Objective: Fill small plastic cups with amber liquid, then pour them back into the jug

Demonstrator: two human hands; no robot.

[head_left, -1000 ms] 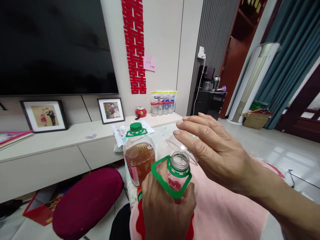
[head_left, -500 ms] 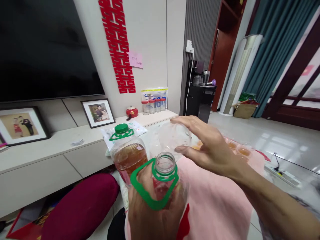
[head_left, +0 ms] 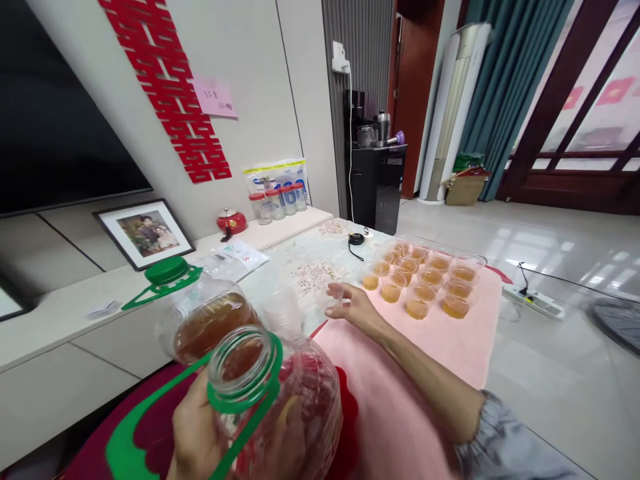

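Note:
My left hand [head_left: 197, 433] grips an uncapped clear plastic jug [head_left: 280, 407] with a green neck ring and handle, held up close and tilted. Behind it stands a second jug [head_left: 205, 320] of amber liquid with a green cap on. My right hand [head_left: 350, 308] reaches out over the pink cloth [head_left: 400, 413], fingers pinched on a small clear plastic cup [head_left: 336, 293]. Several small cups of amber liquid [head_left: 425, 280] stand in a cluster on the far part of the cloth.
A low cabinet [head_left: 100, 313] along the wall carries a framed photo [head_left: 144, 233], a red pot [head_left: 231, 221] and small jars [head_left: 277, 200]. A power strip [head_left: 533, 300] lies on the tiled floor at right. A black side cabinet [head_left: 375, 183] stands by the wall.
My view has swung right and the cluster of filled cups has come into sight. My right hand moved away from the jug's mouth out over the cloth. The open jug came closer and tilted.

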